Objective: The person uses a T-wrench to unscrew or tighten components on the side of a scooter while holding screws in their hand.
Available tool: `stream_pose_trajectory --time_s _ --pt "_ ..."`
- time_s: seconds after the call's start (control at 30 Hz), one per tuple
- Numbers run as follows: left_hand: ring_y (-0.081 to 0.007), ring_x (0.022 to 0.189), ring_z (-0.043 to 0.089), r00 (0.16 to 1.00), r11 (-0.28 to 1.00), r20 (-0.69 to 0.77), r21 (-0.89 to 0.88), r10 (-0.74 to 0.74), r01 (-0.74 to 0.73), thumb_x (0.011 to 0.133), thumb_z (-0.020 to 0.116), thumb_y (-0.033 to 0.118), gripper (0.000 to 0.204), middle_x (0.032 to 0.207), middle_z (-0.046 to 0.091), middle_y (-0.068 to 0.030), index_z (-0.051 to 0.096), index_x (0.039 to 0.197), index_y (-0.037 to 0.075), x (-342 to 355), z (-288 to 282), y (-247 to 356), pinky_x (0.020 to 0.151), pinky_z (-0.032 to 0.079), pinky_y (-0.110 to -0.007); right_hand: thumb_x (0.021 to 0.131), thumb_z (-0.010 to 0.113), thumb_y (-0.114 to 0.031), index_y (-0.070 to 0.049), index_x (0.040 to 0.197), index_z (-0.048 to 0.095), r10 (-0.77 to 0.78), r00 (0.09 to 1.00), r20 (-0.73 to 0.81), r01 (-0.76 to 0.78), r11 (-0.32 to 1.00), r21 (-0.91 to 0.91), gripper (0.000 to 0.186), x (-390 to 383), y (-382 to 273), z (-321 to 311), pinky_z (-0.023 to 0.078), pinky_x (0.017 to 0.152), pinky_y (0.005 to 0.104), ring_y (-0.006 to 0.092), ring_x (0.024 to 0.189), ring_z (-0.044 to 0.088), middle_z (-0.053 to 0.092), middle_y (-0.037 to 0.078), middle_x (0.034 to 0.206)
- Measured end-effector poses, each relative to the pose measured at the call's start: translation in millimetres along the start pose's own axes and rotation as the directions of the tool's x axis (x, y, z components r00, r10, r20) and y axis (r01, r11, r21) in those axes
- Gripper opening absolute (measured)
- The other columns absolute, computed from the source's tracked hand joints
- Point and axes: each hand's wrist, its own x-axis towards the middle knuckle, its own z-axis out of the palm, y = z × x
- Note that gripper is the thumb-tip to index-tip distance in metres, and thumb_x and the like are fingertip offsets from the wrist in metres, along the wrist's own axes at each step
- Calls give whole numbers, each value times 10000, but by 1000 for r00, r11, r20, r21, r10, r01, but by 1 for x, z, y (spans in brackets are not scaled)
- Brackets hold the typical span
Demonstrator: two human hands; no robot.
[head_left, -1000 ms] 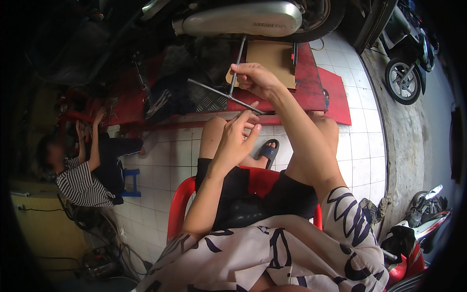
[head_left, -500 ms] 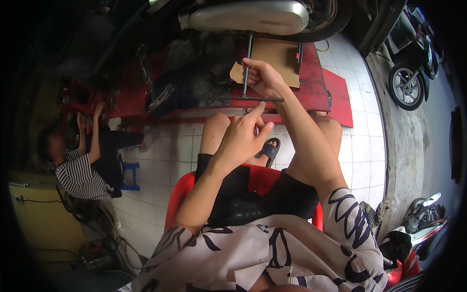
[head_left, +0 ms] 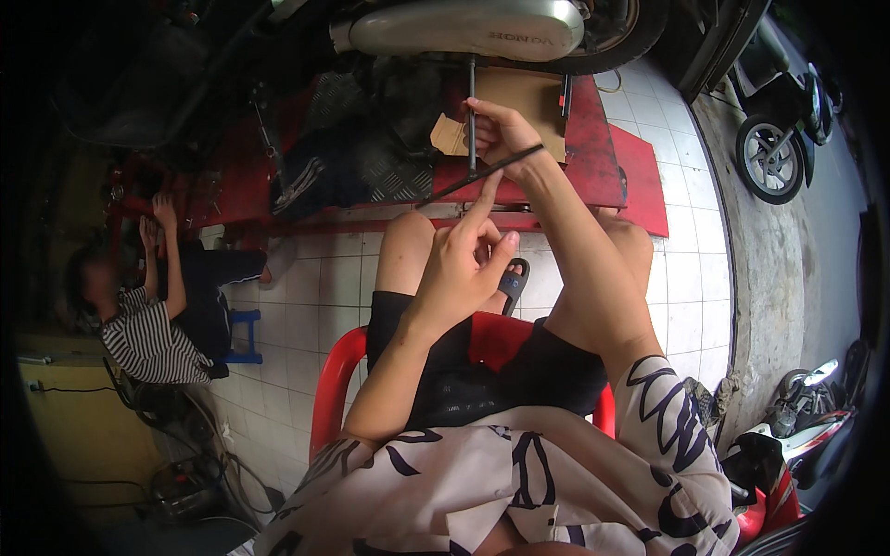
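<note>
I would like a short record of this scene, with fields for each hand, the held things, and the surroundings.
right hand: raised, gripping thin dark metal rods, one upright, one slanting down to the left
left hand: empty, index finger pointing up, its tip at the slanting rod
seat: red plastic chair
in front: red lift platform bearing a motorcycle, silver exhaust above the hands
floor: white tiles
other person: striped shirt, sitting at left, arms raised to the platform

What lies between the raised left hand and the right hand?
In the head view, a thin dark rod held by the right hand crosses there; the left hand's forefinger reaches up to it.
</note>
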Motion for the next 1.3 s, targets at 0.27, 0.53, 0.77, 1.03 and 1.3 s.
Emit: stream_pose_trajectory --time_s 0.27,0.53,0.77,1.03,1.3 --pt "-109 530 537 956 997 -287 35 -61 74 899 587 72 683 628 581 -80 217 1458 -56 -19 6 -29 546 447 -245 881 629 -114 -18 836 599 7 1000 30 -8 1000 28 110 6 5 2 239 494 228 47 510 281 343 -77 568" --pt "-170 538 591 999 1000 -33 -20 0 -1 884 607 90 680 634 609 -110 250 1440 -72 0 13 -8 541 462 -297 869 643 -101 -92 734 551 27 1000 10 -26 997 -70 163 1 2 0 253 502 229 54 514 288 357 -67 580" --pt "-93 532 496 945 983 -327 171 -10 69 924 571 113 531 620 557 -74 374 1398 -23 -3 -15 -16 522 420 -250 913 595 -133 -51 833 583 20 999 46 -19 1000 -11 115 2 -6 -5 253 509 224 48 528 282 343 -80 594" --pt "-268 592 642 930 934 -283 199 -235 296 992 454 277 363 572 600 -113 669 818 42 -2 21 -43 576 471 -388 944 552 -181 -3 975 558 151 937 315 -146 988 -39 181 -5 -2 4 260 490 204 39 537 292 332 -62 651" --pt "-187 479 557 931 984 -324 0 168 -177 972 520 204 269 555 558 -88 620 1095 -13 21 27 -24 451 414 -320 938 580 -201 -38 922 530 274 902 333 -186 944 -273 171 -9 -3 -11 288 487 203 44 510 344 388 -51 620"
